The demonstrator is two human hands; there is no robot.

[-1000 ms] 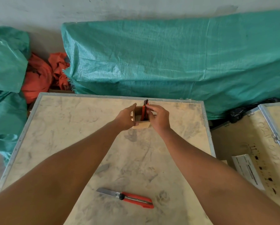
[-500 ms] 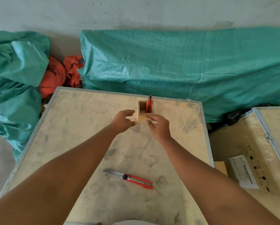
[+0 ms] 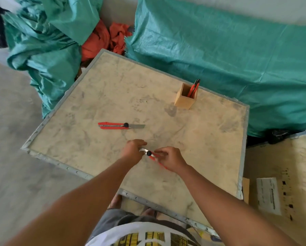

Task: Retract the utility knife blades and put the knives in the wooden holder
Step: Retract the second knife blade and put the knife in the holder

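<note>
Both hands have come back from the wooden holder [image 3: 185,96] to the near part of the desk [image 3: 210,139], and the view has swung left. Left hand [image 3: 133,151] rests over the blade end of a red utility knife [image 3: 151,155] – its fingers curl down on the metal, though whether they clamp it I cannot tell. Right hand [image 3: 171,159] pinches the red handle, which runs under the palm and blurs out of sight. Black slider knob shows in the gap between the two grips. A second knife [image 3: 121,125] lies farther out on the desk, blade extended – it was not in sight earlier. Red knives stand in the holder near the far edge, by the green tarp [image 3: 237,59]
</note>
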